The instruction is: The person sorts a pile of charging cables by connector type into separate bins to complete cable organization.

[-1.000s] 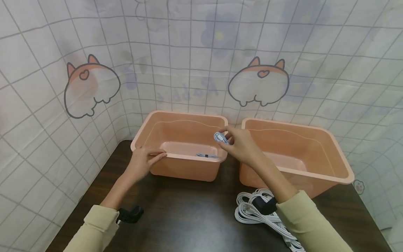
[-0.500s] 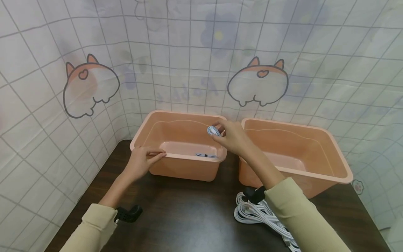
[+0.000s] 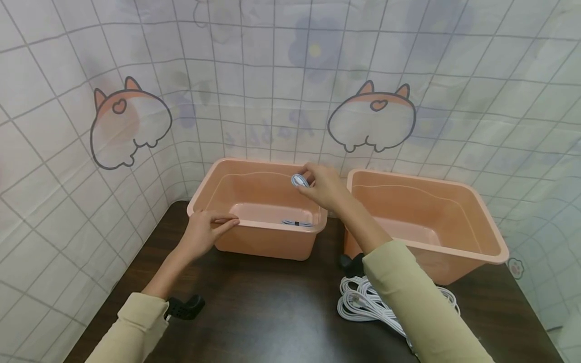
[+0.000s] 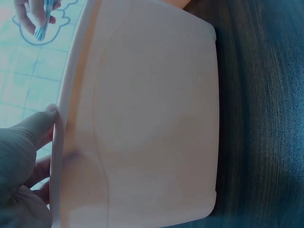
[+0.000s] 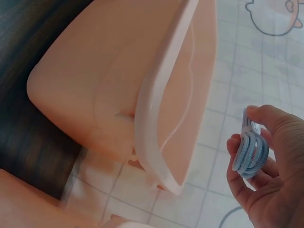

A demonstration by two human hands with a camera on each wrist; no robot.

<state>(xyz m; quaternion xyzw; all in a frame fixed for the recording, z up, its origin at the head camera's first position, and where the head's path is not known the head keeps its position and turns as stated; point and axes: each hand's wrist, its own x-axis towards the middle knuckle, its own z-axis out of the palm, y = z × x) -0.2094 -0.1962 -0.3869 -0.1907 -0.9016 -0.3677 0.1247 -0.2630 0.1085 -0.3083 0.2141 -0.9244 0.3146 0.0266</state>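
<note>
My right hand (image 3: 324,187) pinches a small coiled light-blue cable (image 3: 299,181) above the right end of the left pink bin (image 3: 268,244). In the right wrist view the coil (image 5: 251,154) sits between thumb and fingers, bound near its top. My left hand (image 3: 205,231) grips the front rim of that bin near its left corner. The left wrist view shows the thumb (image 4: 40,121) on the near side of the rim and the fingers beyond it. Inside the left bin lies another blue cable (image 3: 297,223) with a black tie.
A second pink bin (image 3: 458,262) stands to the right. In front of it, partly under my right forearm, lies a bundle of white cables (image 3: 358,302). The dark wooden table (image 3: 268,307) meets a grid-patterned cloth (image 3: 272,75) behind.
My right hand has moved left and farther back with the coiled cable, from the bin's right edge to above its right end. The left hand stays on the rim.
</note>
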